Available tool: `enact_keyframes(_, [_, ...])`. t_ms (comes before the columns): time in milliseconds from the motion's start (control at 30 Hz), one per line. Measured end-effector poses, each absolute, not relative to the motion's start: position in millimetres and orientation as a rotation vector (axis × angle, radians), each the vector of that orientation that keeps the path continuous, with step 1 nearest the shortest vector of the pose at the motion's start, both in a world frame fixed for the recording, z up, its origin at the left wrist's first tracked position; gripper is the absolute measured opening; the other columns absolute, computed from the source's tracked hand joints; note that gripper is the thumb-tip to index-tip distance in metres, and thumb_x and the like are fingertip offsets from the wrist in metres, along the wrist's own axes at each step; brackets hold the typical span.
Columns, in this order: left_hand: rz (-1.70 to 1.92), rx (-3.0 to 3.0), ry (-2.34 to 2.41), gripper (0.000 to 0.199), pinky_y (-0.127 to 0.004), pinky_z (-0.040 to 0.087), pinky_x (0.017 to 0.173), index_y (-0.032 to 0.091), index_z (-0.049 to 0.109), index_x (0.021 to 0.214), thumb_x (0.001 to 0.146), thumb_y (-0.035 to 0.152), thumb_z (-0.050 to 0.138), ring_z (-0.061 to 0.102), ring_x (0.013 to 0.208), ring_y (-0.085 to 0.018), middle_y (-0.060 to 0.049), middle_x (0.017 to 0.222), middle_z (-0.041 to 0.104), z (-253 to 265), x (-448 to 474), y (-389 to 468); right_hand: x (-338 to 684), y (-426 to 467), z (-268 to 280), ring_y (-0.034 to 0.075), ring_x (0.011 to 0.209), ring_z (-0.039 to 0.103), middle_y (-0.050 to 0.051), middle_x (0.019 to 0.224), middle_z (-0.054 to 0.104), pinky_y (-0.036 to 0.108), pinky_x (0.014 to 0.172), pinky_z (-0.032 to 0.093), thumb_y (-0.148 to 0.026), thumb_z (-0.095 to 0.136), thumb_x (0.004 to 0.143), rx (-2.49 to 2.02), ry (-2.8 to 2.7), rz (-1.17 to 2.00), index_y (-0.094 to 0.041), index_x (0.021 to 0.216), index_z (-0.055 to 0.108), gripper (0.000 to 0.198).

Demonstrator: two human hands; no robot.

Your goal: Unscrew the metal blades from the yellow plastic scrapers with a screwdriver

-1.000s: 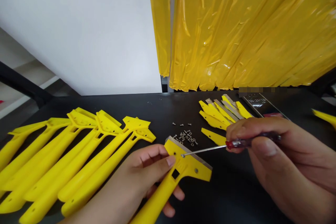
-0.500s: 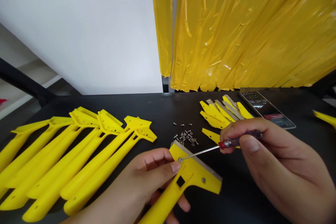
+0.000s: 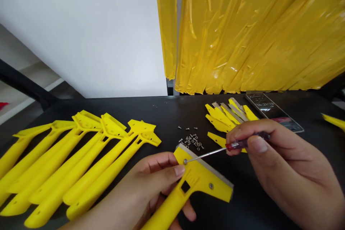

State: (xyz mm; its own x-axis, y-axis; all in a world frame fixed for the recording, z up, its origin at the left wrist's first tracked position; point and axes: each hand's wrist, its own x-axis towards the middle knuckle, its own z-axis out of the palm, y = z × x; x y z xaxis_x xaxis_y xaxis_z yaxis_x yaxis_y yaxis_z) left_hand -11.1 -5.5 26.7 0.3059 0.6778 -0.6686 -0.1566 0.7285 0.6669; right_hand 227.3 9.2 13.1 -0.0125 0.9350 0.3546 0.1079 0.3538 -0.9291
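Note:
My left hand is closed around the head of a yellow scraper, thumb on top near one screw. A metal blade runs along the scraper's upper edge. Two screws sit in its face, the left screw and the right screw. My right hand pinches a screwdriver by its dark red handle. Its thin shaft slopes down to the left, with the tip at the left screw. Part of the handle is hidden by my fingers.
Several yellow scraper handles lie in a row at left. Loose screws and nuts lie behind the held scraper. Beyond my right hand are yellow head plates and blades and a phone-like device. Yellow plastic sheeting hangs behind the table.
The scraper head has tilted slightly, its right end shifting right and a little down. The screwdriver has moved slightly with its tip still at the left screw.

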Motion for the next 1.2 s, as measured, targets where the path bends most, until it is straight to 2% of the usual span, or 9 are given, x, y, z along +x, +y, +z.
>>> enact_keyframes(400, [0.568, 0.572, 1.118, 0.020, -0.022, 0.058, 0.051, 0.018, 0.073, 0.100, 0.093, 0.036, 0.073, 0.071, 0.064, -0.018, -0.008, 0.085, 0.076, 24, -11, -4, 227, 9, 14, 0.013, 0.077, 0.073, 0.001, 0.090, 0.077, 0.015, 0.070, 0.060, -0.040, 0.071, 0.100, -1.062, -1.452, 0.879, -0.032, 0.101, 0.078, 0.010])
enact_keyframes(567, [0.633, 0.575, 1.122, 0.021, -0.024, 0.058, 0.048, 0.019, 0.074, 0.095, 0.093, 0.039, 0.074, 0.073, 0.061, -0.020, -0.005, 0.074, 0.074, 21, -12, -7, 225, 11, 14, 0.013, 0.075, 0.073, 0.002, 0.087, 0.077, 0.016, 0.069, 0.061, -0.039, 0.072, 0.100, -1.040, -1.432, 0.915, -0.031, 0.100, 0.079, 0.011])
enact_keyframes(667, [0.655, 0.586, 1.111, 0.020, -0.024, 0.057, 0.048, 0.019, 0.074, 0.096, 0.093, 0.039, 0.074, 0.073, 0.062, -0.020, -0.005, 0.075, 0.075, 20, -13, -6, 225, 11, 13, 0.014, 0.075, 0.073, 0.003, 0.087, 0.076, 0.018, 0.069, 0.062, -0.038, 0.071, 0.100, -1.014, -1.407, 0.917, -0.030, 0.100, 0.079, 0.011])
enact_keyframes(800, [0.640, 0.599, 1.099, 0.020, -0.024, 0.058, 0.050, 0.018, 0.076, 0.097, 0.094, 0.038, 0.074, 0.075, 0.066, -0.020, -0.006, 0.080, 0.077, 20, -12, -4, 227, 9, 11, 0.015, 0.076, 0.074, 0.003, 0.090, 0.077, 0.020, 0.069, 0.064, -0.037, 0.072, 0.100, -0.997, -1.432, 0.824, -0.030, 0.104, 0.078, 0.010])
enact_keyframes(967, [0.637, 0.605, 1.102, 0.021, -0.024, 0.058, 0.049, 0.019, 0.076, 0.098, 0.093, 0.039, 0.075, 0.074, 0.065, -0.020, -0.004, 0.079, 0.076, 20, -11, -5, 232, 5, 9, 0.018, 0.078, 0.075, 0.004, 0.093, 0.079, 0.021, 0.059, 0.062, -0.031, 0.070, 0.100, -1.045, -1.610, 0.661, -0.030, 0.108, 0.076, 0.010])
enact_keyframes(1200, [0.604, 0.676, 1.118, 0.023, -0.026, 0.060, 0.056, 0.018, 0.068, 0.095, 0.095, 0.041, 0.073, 0.074, 0.073, -0.021, -0.006, 0.089, 0.076, 20, -14, -3, 245, 1, 12, 0.024, 0.098, 0.075, 0.005, 0.100, 0.077, 0.031, 0.076, 0.064, -0.011, 0.068, 0.096, -0.829, -1.918, 0.559, -0.028, 0.124, 0.068, 0.033])
